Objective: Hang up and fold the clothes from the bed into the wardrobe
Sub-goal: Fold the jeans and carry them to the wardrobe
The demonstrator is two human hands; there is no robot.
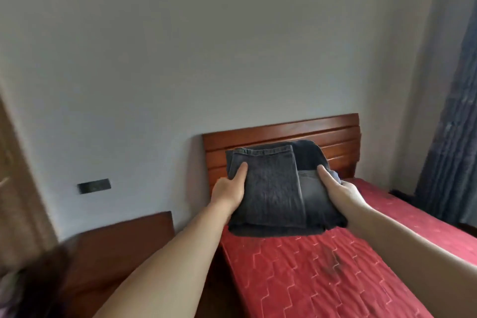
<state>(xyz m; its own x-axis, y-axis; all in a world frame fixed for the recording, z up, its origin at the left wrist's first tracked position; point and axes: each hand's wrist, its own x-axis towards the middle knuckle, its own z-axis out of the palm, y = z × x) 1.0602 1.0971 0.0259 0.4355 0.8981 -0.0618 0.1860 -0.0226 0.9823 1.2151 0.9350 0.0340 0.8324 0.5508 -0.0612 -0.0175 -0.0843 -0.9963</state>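
A folded pair of dark grey jeans is held up in front of me, above the head end of the bed with its red quilted cover. My left hand grips the stack's left edge, thumb on top and fingers hidden beneath. My right hand grips the right edge the same way. A bit of bluish cloth shows behind the jeans near my right thumb. The wardrobe is not in view.
A reddish wooden headboard stands against the pale wall behind the jeans. A dark wooden bedside cabinet sits left of the bed. A wooden door frame runs along the left edge and a blue curtain hangs at the right.
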